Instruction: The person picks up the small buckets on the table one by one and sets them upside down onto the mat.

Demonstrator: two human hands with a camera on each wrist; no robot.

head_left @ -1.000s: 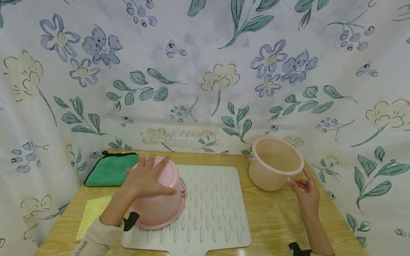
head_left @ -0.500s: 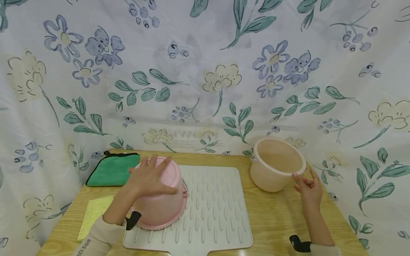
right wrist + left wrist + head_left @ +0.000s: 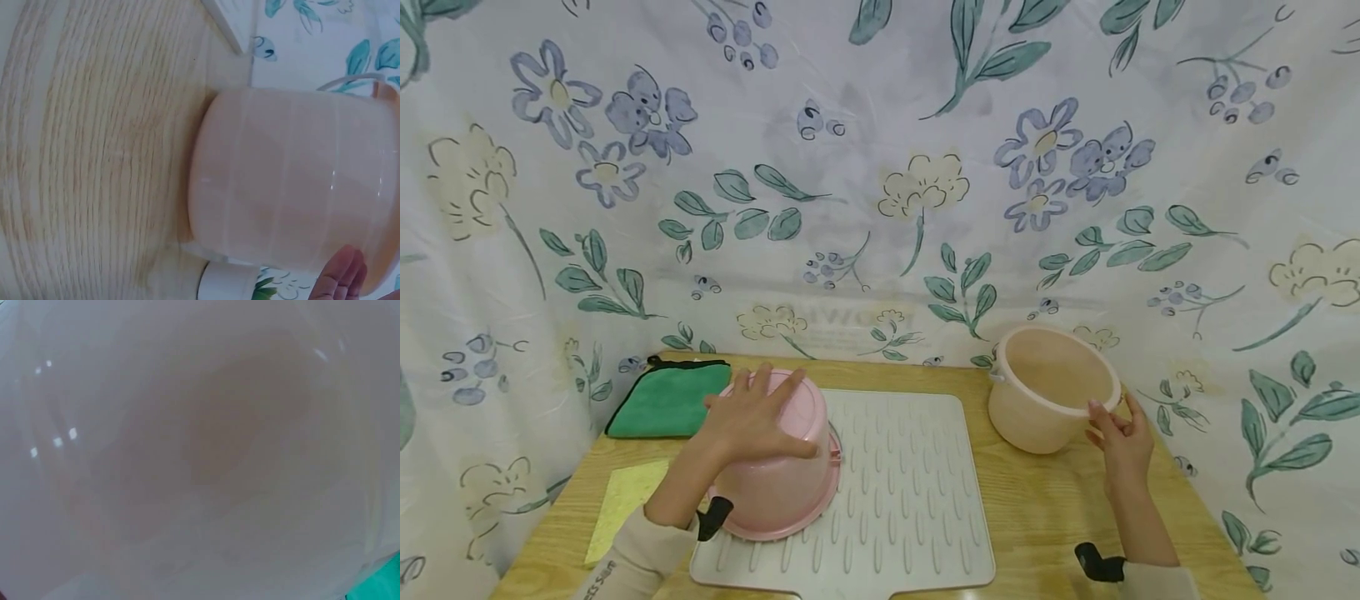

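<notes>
On the left of the head view, a pink bucket (image 3: 775, 496) stands upside down on a white ridged mat (image 3: 913, 483). My left hand (image 3: 748, 423) rests on its base with fingers spread across the top and the thumb down the side. At the right back, a peach-coloured bucket (image 3: 1026, 421) stands upright with its mouth facing up. My right hand (image 3: 1123, 442) holds its rim at the near right, thumb at the edge and fingers bent. In the right wrist view, the fingertips (image 3: 340, 265) lie against the wall below the rim. The bucket wall (image 3: 219, 506) fills the left wrist view.
A green zip pouch (image 3: 673, 400) lies at the back left, with a yellow sheet (image 3: 625, 508) in front of it. A flowered curtain (image 3: 850, 208) hangs behind the wooden table (image 3: 1030, 517). Beyond the peach bucket, a white round-sided object (image 3: 228, 282) shows in the right wrist view.
My right hand has shifted slightly, its thumb coming from below the peach bucket's rim up onto it. The left hand stays on the pink bucket; the whole head view has drifted a little.
</notes>
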